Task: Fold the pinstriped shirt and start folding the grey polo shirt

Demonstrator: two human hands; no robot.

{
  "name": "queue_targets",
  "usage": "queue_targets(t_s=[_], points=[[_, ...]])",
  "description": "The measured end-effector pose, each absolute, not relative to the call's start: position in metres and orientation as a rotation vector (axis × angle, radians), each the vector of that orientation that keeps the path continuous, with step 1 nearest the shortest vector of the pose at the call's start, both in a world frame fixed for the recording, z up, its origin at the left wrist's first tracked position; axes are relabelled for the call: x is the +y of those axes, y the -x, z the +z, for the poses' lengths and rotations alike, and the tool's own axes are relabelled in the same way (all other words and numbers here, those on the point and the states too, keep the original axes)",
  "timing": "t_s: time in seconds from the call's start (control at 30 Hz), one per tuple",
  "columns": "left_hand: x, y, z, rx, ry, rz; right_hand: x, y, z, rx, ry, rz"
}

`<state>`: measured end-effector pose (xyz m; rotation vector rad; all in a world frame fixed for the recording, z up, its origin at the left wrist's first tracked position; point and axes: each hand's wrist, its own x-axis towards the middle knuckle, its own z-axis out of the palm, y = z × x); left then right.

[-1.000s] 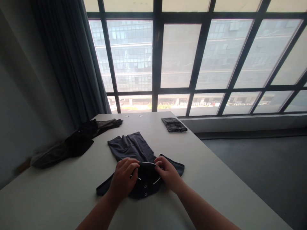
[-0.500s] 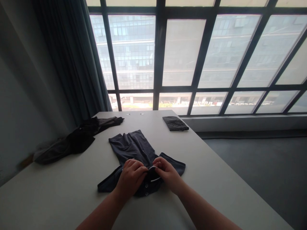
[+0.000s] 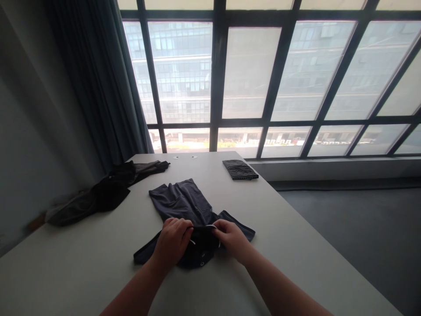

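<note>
A dark navy short-sleeved shirt (image 3: 184, 199) lies on the white table with its neck end towards me and its sleeves out to both sides. My left hand (image 3: 174, 241) pinches the neckline edge on the left. On the right, my right hand (image 3: 228, 235) grips the same edge between thumb and fingers. Between them the dark band is drawn out fairly straight, with white trim showing near the fingers. Round light buttons (image 3: 202, 263) show on the front placket below. My hands hide parts of the neckline and the shoulders.
Dark crumpled clothes (image 3: 112, 188) are heaped along the table's left edge. A folded black-and-white striped cloth (image 3: 240, 170) lies near the far right edge of the white table (image 3: 279, 250). Large windows and a dark curtain (image 3: 95, 79) stand beyond.
My hands have moved apart, the left one further left, and the neck band between them is stretched straighter. The shirt's body stays where it was.
</note>
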<state>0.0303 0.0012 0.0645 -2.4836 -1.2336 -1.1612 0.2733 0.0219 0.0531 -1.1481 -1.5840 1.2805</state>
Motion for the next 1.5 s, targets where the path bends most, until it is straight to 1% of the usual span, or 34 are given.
queue_targets(t_s=[0.17, 0.27, 0.37, 0.53, 0.7, 0.77, 0.93, 1.17, 1.23, 1.27, 1.4, 1.43, 1.5], points=[[0.001, -0.028, 0.066, -1.067, 2.625, -1.042, 0.015, -0.273, 0.062, -1.293, 0.976, 1.637], [0.000, -0.026, 0.068, -1.021, 2.611, -1.047, 0.011, -0.275, 0.068, -1.160, 0.865, 1.848], [-0.001, -0.025, 0.071, -1.034, 2.579, -1.084, 0.009, -0.277, 0.072, -1.075, 0.780, 1.932], [-0.001, -0.026, 0.071, -1.112, 2.511, -1.128, 0.009, -0.277, 0.073, -1.127, 0.759, 1.866], [0.001, -0.024, 0.068, -1.220, 2.408, -1.185, 0.006, -0.272, 0.073, -1.506, 0.814, 1.617], [0.002, -0.023, 0.066, -1.278, 2.357, -1.206, 0.006, -0.270, 0.070, -1.617, 0.860, 1.566], [0.005, -0.023, 0.063, -1.362, 2.268, -1.208, 0.004, -0.265, 0.062, -1.607, 0.816, 1.657], [0.007, -0.021, 0.060, -1.420, 2.272, -1.272, -0.001, -0.257, 0.055, -1.558, 0.755, 1.701], [0.009, -0.021, 0.060, -1.438, 2.270, -1.291, 0.000, -0.258, 0.058, -1.576, 0.813, 1.627], [0.009, -0.021, 0.060, -1.445, 2.285, -1.293, 0.001, -0.259, 0.060, -1.608, 0.882, 1.512], [0.006, -0.026, 0.060, -1.417, 2.398, -1.261, -0.004, -0.260, 0.069, -1.835, 1.104, 0.824], [0.004, -0.027, 0.060, -1.399, 2.423, -1.250, -0.007, -0.259, 0.070, -1.909, 1.148, 0.736], [0.001, -0.030, 0.060, -1.363, 2.472, -1.237, -0.013, -0.256, 0.070, -2.047, 1.259, 0.697]])
